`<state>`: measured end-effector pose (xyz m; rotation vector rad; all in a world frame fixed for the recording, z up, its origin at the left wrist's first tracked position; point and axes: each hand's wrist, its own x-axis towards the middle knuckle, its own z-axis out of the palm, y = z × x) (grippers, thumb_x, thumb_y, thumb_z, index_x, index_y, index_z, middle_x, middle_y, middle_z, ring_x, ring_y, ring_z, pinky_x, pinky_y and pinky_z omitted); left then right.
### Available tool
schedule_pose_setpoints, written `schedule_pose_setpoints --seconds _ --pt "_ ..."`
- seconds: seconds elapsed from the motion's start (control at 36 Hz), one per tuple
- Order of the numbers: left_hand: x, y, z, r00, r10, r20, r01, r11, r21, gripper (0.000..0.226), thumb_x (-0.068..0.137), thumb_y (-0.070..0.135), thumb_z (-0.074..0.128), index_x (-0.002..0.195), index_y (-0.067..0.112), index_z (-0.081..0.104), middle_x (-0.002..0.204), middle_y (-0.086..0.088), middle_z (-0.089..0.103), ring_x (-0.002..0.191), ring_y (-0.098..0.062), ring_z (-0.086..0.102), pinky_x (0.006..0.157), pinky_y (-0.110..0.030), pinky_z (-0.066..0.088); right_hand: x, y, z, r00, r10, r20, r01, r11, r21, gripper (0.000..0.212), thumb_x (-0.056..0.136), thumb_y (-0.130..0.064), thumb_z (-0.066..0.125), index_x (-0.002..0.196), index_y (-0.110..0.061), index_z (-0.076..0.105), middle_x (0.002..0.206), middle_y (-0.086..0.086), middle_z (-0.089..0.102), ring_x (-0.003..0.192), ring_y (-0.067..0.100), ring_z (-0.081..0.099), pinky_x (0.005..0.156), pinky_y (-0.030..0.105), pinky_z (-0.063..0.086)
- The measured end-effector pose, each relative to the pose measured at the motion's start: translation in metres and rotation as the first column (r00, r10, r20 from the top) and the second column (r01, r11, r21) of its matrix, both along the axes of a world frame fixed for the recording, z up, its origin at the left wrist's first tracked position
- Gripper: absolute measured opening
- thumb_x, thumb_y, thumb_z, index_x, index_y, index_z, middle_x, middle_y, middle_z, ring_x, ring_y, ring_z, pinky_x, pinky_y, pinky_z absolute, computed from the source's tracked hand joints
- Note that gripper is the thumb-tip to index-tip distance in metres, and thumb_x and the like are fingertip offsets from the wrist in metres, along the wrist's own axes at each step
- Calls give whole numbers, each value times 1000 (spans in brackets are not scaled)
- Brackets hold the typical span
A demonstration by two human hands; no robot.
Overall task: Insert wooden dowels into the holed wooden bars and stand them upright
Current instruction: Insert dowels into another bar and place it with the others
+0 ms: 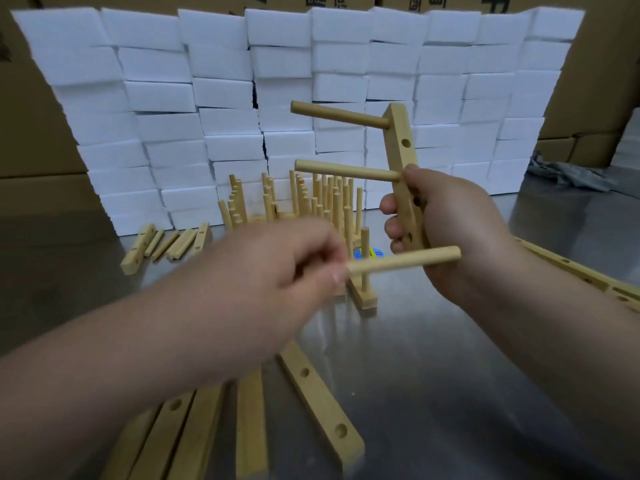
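- Above the table (450, 375), the right hand (446, 230) curls its fingers round a holed bar (403, 140), held nearly upright, with two dowels (341, 116) seated in it and pointing left.
- Left hand (277, 271) pinches a third dowel (405, 261) by one end, level, its far end at the bar's lower end.
- Behind, assembled bars (325, 199) stand on the table with their dowels upright; loose bars (318, 400) lie flat nearby.

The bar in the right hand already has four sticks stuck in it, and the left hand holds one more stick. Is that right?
Not four: the head view shows two dowels stuck in the bar that the right hand grips. The left hand does pinch one more dowel.
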<state>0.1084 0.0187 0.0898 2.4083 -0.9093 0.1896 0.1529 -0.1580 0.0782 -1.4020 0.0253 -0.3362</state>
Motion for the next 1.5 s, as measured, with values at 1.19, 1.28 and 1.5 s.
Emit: schedule_pose_setpoints --seconds 1.19,1.28,1.5 --pt "27 -10 -25 912 79 403 -43 994 -100 27 88 33 48 98 22 70 71 6 59 65 -10 51 53 -31 44 -3 6 -3 1000 -2 -5 3 999 40 30 97 -27 40 72 -14 51 50 -4 52 41 13 47 55 31 37" --pt "26 -10 -25 898 71 435 -62 997 -35 28 89 37 46 90 23 70 63 8 55 58 -8 48 48 -27 39 -4 6 -4 1000 9 10 -10 1000 27 28 97 -26 39 75 -15 50 51 -4 51 42 13 48 53 30 36" --pt "28 -10 -30 959 123 254 -94 988 -123 42 80 52 35 83 25 68 76 12 58 74 -4 51 45 -21 36 -7 8 -1 995 51 82 -56 996 70 26 98 -21 41 76 -11 50 51 0 50 40 15 47 45 27 49"
